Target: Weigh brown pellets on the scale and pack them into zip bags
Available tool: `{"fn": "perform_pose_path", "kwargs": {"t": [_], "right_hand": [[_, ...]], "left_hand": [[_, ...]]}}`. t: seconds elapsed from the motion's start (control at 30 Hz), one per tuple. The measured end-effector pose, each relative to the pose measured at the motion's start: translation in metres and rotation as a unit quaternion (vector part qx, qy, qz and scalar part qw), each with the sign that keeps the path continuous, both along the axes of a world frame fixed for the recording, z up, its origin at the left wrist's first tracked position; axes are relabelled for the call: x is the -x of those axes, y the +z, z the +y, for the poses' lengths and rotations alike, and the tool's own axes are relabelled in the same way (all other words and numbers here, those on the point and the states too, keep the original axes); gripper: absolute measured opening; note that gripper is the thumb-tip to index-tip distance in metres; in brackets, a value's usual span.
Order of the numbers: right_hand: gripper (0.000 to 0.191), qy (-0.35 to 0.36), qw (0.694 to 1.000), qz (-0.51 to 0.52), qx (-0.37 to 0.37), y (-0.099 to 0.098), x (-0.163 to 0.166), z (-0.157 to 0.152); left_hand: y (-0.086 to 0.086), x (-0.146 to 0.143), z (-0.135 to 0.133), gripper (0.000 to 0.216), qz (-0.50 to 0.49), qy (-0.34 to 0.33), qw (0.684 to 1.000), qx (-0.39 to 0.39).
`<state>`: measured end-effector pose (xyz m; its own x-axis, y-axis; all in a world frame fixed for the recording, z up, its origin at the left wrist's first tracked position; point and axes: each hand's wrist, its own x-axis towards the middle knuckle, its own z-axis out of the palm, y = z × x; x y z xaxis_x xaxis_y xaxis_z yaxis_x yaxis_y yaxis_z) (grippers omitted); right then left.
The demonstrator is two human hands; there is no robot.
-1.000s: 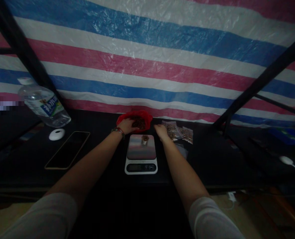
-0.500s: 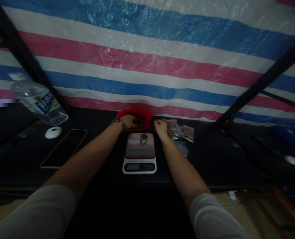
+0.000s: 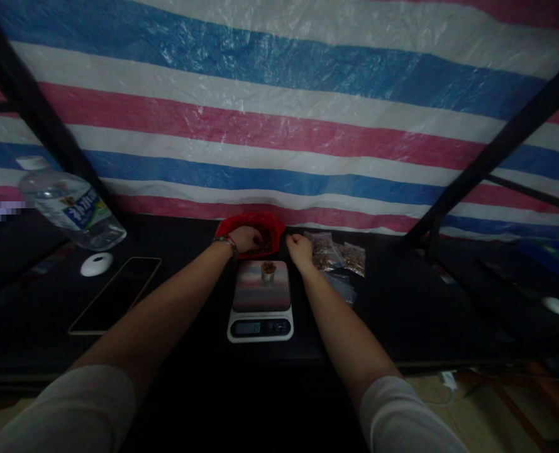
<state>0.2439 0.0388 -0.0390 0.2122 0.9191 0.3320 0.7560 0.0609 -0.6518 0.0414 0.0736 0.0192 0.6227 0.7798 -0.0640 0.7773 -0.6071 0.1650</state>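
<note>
A white kitchen scale (image 3: 261, 302) stands on the dark table with a small cup (image 3: 268, 270) of brown bits on its platform. Behind it lies a red bag (image 3: 265, 225) holding dark brown bits. My left hand (image 3: 247, 239), a bead bracelet on its wrist, reaches into the red bag with curled fingers; what they hold is hidden. My right hand (image 3: 299, 250) rests closed like a fist on the table just right of the bag, next to small clear packets (image 3: 338, 257) of brown bits.
A phone (image 3: 116, 294) lies face up at the left, with a white round lid (image 3: 97, 264) and a plastic water bottle (image 3: 69, 202) behind it. A striped tarp (image 3: 279, 126) hangs behind the table. Black metal bars (image 3: 491, 151) slant at both sides.
My left hand has gone deeper into the red bag. My right hand has shifted slightly left and curled into a fist. The view has dipped a little.
</note>
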Motion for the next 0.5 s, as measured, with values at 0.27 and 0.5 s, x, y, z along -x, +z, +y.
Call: {"fn": "perform_pose_path", "kwargs": {"t": [0.27,0.5], "right_hand": [[0.036,-0.001,1.000,-0.009,0.014,0.002,0.002,0.000],[0.035,0.001,1.000,-0.015,0.025,0.003,0.003,0.000]], "left_hand": [[0.009,-0.009,0.004,0.031,-0.032,-0.068,0.997,-0.010],[-0.007,-0.018,0.002,0.025,-0.011,-0.086,0.996,0.006]]}}
